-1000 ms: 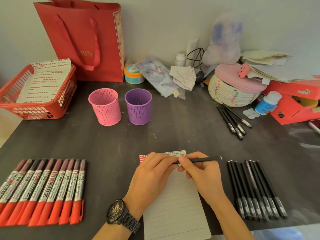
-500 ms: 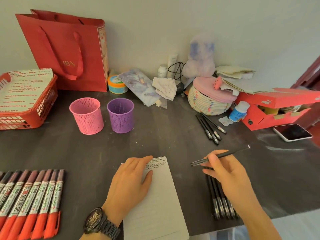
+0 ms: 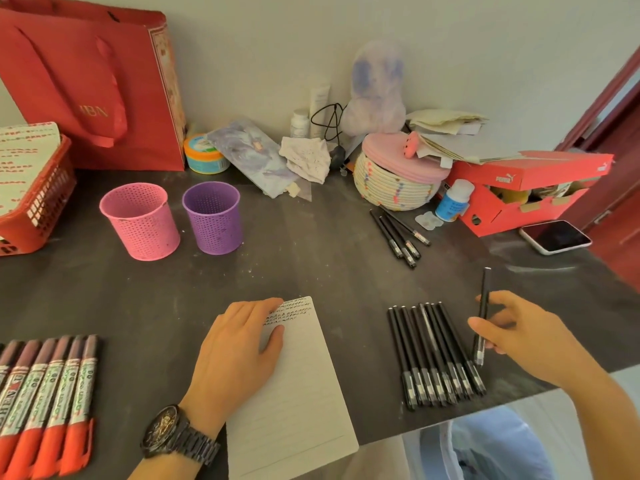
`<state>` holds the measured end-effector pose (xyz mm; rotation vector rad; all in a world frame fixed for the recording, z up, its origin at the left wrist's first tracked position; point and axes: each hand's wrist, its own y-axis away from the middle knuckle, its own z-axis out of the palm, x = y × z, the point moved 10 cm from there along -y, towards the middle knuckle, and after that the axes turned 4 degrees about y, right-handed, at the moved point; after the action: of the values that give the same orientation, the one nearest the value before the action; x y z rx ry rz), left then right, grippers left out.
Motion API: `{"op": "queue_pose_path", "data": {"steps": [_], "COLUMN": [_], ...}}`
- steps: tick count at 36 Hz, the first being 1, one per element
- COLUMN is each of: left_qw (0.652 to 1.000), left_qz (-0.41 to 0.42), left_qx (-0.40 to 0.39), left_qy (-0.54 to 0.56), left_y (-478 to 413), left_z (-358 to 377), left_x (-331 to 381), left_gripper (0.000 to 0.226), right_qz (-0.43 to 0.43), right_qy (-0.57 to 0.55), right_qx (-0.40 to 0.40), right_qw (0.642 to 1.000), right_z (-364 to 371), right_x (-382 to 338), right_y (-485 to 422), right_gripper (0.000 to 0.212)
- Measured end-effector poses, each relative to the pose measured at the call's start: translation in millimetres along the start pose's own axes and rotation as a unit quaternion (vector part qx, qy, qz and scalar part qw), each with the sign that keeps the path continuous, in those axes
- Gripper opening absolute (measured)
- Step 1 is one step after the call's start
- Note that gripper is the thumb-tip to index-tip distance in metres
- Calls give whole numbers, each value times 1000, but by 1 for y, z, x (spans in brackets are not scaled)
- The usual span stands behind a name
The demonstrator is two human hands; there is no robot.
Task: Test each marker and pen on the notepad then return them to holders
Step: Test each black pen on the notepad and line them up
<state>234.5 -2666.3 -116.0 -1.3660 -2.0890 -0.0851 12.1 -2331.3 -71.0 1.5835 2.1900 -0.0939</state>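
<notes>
1. Step in hand, as far as I can judge: one pen is out of the pack and off the paper. The top of the notepad is full of scribbles, so the testing is well under way. The pen sits in the right hand, just right of the row of black pens at the near edge of the table.
2. Fingers: the right thumb and fingers pinch the pen about mid-barrel. The left hand lies flat on the upper left of the notepad with its fingers fairly straight and close together, pinning it down.
3. Which way it points: the pen's long axis runs nearly straight away from the person, roughly parallel to the row. The greyish end points back toward the body and the plain black end points off toward the far side. I can't tell if the low end touches the table.
4. Next move, my guess: if this one's tested, it needs a long carry left across the table to the pink holder or purple holder, then tipping upright to drop in. If not, it goes back over the pad, writing end down.
5. The markers lie lined up at the near left.
</notes>
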Motion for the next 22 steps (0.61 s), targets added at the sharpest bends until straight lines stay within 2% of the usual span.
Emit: {"op": "queue_pose_path", "data": {"steps": [4, 13, 22], "left_qw": [1000, 1000, 1000], "left_qz": [-5, -11, -18], "left_qx": [-5, -10, -17], "left_qy": [4, 8, 15], "left_y": [0, -1, -2], "left_z": [0, -1, -1], "left_x": [-1, -1, 0], "left_gripper": [38, 37, 36], "right_qz": [19, 35, 36], "right_qy": [36, 99, 97], "right_qx": [-24, -75, -79], "right_qw": [999, 992, 991], "right_z": [7, 25, 32], "right_x": [8, 19, 25], "right_y": [-7, -14, -14], "right_gripper": [59, 56, 38]}}
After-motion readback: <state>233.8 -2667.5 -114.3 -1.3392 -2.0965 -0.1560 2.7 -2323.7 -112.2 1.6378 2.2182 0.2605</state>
